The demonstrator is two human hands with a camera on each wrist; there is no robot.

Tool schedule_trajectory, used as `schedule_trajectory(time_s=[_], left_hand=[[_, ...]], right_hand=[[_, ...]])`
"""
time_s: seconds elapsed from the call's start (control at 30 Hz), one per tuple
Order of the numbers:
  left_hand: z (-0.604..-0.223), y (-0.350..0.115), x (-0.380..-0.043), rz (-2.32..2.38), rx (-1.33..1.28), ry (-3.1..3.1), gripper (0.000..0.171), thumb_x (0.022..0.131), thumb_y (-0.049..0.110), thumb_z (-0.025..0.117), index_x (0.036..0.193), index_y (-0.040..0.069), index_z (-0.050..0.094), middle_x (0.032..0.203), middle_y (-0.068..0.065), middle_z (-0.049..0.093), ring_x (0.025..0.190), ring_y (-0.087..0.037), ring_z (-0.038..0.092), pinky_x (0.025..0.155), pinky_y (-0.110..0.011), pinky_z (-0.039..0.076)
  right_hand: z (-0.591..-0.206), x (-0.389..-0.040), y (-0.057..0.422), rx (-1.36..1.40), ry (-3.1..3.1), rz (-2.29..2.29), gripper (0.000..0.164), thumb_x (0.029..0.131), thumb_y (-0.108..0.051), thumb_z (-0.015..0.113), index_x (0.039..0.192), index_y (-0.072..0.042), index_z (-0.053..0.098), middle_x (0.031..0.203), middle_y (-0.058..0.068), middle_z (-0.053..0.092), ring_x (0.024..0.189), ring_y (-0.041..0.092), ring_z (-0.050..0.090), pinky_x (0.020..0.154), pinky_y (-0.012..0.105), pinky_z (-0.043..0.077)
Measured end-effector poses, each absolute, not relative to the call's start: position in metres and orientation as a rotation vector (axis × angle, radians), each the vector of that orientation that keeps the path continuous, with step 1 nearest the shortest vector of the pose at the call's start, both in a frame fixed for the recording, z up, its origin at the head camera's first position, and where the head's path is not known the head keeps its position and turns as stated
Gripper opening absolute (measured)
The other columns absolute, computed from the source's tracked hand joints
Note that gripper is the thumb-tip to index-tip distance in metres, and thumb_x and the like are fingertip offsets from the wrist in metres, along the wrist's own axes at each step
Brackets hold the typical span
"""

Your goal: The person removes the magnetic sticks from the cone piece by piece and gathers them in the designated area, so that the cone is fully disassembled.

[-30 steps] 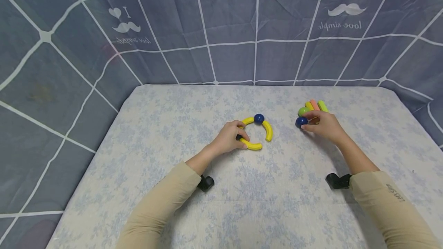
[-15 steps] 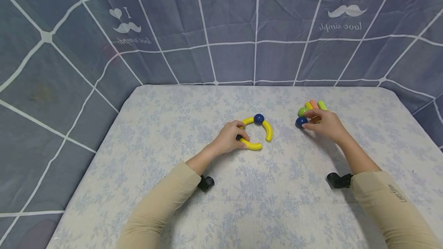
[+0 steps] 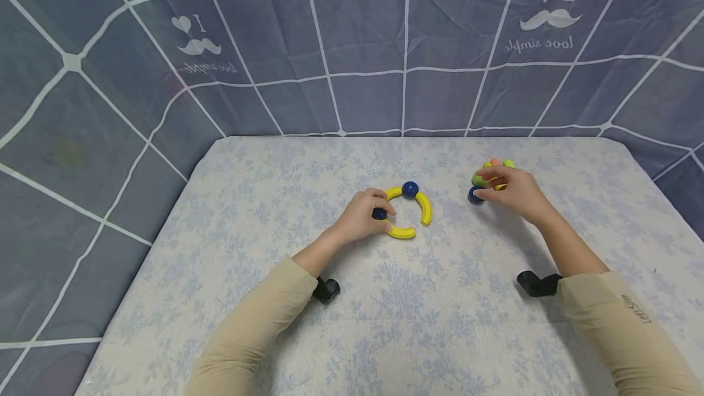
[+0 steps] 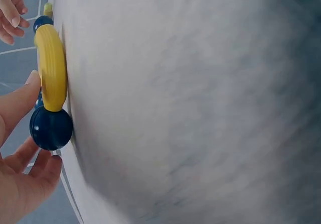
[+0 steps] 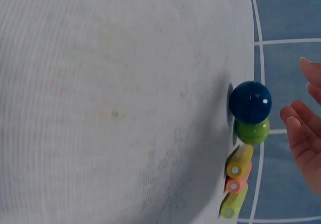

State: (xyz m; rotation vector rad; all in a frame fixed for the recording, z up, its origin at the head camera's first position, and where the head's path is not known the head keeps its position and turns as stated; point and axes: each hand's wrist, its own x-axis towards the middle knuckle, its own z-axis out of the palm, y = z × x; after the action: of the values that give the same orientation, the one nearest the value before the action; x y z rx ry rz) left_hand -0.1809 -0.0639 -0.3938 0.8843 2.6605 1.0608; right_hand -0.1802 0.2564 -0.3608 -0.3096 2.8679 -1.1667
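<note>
Curved yellow rods and dark blue balls form an incomplete ring on the table. My left hand is around its left side, the fingers loosely arched beside a blue ball. The thumb tip lies right by a curved yellow rod joined to that ball. Another blue ball joins two more rods at the ring's far side. Above a separate blue ball is my right hand, its fingers apart and holding nothing. A green ball lies right behind that blue ball.
Past the green ball lie straight rods side by side: yellow, orange and light green, with metal discs in their ends. The floral cloth-covered table ends at a blue checked curtain behind.
My right hand has loosened its fingers from the blue ball and risen slightly, leaving the ball on the table. My left thumb and fingers have spread a little, so more of the ring's left ball shows.
</note>
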Motion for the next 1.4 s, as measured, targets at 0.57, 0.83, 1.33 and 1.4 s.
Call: schedule_trajectory(time_s=[0.57, 0.83, 1.33, 1.4], left_hand=[[-0.379, -0.049, -0.219, 0.991, 0.898, 2.654, 0.046, 0.084, 0.007, 0.07, 0.127, 0.004, 0.056, 0.126, -0.013, 0.056, 0.113, -0.031, 0.052, 0.092, -0.036, 0.044], [-0.386, -0.038, -0.233, 0.983, 0.899, 2.577, 0.043, 0.087, 0.009, 0.067, 0.128, 0.006, 0.056, 0.128, -0.013, 0.055, 0.115, -0.03, 0.053, 0.094, -0.035, 0.044], [-0.398, -0.026, -0.237, 1.063, 0.777, 2.592, 0.035, 0.088, 0.015, 0.066, 0.123, 0.01, 0.061, 0.116, -0.012, 0.062, 0.106, -0.024, 0.057, 0.089, -0.032, 0.045], [-0.399, -0.026, -0.237, 1.083, 0.775, 2.59, 0.035, 0.087, 0.014, 0.067, 0.122, 0.01, 0.062, 0.115, -0.012, 0.062, 0.105, -0.024, 0.057, 0.088, -0.031, 0.046]], right_hand=[[-0.372, -0.186, 0.208, -0.399, 2.697, -1.229, 0.044, 0.085, -0.014, 0.07, 0.122, 0.003, 0.056, 0.113, 0.022, 0.058, 0.097, 0.03, 0.057, 0.077, 0.031, 0.05], [-0.391, -0.194, 0.185, -0.309, 2.644, -1.225, 0.04, 0.084, -0.015, 0.069, 0.118, 0.002, 0.059, 0.102, 0.018, 0.061, 0.089, 0.029, 0.059, 0.069, 0.032, 0.05], [-0.399, -0.2, 0.162, -0.156, 2.605, -1.23, 0.036, 0.081, -0.014, 0.072, 0.112, 0.002, 0.061, 0.082, 0.01, 0.058, 0.059, 0.017, 0.053, 0.055, 0.027, 0.045], [-0.4, -0.2, 0.162, -0.148, 2.604, -1.23, 0.036, 0.081, -0.014, 0.072, 0.112, 0.002, 0.061, 0.081, 0.01, 0.057, 0.059, 0.017, 0.052, 0.054, 0.027, 0.044]])
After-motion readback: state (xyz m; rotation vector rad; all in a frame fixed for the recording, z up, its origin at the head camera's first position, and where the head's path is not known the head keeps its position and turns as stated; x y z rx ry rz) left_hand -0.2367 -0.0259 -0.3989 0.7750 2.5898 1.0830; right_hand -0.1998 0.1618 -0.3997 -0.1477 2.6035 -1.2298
